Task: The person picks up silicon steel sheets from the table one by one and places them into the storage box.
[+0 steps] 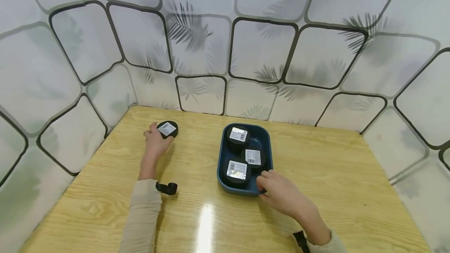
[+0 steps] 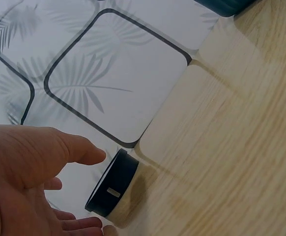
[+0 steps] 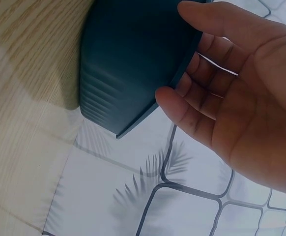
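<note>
A round black container with a white label on top sits at the table's far left. My left hand is around its near left side, thumb and fingers spread. In the left wrist view a small gap shows between the thumb and the black container; the other fingertips are partly hidden. At the near right corner of a dark blue tray, my right hand grips the rim, thumb outside and fingers inside. Three similar black labelled containers lie in the tray, including a front one.
The tray stands mid-table on a light wood tabletop. A patterned white wall covering rises along the table's back and sides. Dark straps with small cameras circle both wrists, the left wrist camera showing clearly.
</note>
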`<state>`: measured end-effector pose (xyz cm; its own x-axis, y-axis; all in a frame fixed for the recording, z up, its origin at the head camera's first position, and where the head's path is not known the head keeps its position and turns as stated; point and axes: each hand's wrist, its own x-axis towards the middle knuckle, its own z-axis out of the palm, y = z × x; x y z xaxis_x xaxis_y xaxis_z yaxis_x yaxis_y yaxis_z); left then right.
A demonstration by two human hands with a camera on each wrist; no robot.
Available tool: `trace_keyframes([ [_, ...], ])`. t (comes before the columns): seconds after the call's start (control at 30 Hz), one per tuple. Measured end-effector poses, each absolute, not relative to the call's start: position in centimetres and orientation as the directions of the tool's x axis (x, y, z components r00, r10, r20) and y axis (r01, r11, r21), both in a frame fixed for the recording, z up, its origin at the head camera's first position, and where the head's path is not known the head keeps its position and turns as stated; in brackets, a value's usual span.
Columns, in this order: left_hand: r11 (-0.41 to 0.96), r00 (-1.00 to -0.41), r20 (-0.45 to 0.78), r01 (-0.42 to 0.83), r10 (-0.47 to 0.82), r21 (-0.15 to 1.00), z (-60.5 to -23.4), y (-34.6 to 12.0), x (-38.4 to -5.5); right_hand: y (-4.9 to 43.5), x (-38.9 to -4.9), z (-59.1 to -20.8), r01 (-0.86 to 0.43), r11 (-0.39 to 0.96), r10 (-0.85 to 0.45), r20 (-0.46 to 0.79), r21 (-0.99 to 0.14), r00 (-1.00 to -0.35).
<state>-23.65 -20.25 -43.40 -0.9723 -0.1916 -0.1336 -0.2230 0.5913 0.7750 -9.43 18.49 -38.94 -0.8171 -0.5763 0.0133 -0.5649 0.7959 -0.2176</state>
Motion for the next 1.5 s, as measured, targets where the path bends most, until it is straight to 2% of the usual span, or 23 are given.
trace_keyframes([
  [0.57,0.667,-0.969,-0.131,-0.240,-0.209,0.705,-43.6,-21.7,-24.2,18.2,-9.5,-38.8,-0.561,0.798,-0.573,0.012,-0.217,-0.819],
  [1.5,0.790,-0.983,-0.076,-0.181,-0.168,0.586,-44.5,-21.0,-25.1,18.6,-9.2,-38.9,-0.550,0.807,-0.564,-0.005,-0.214,-0.826],
])
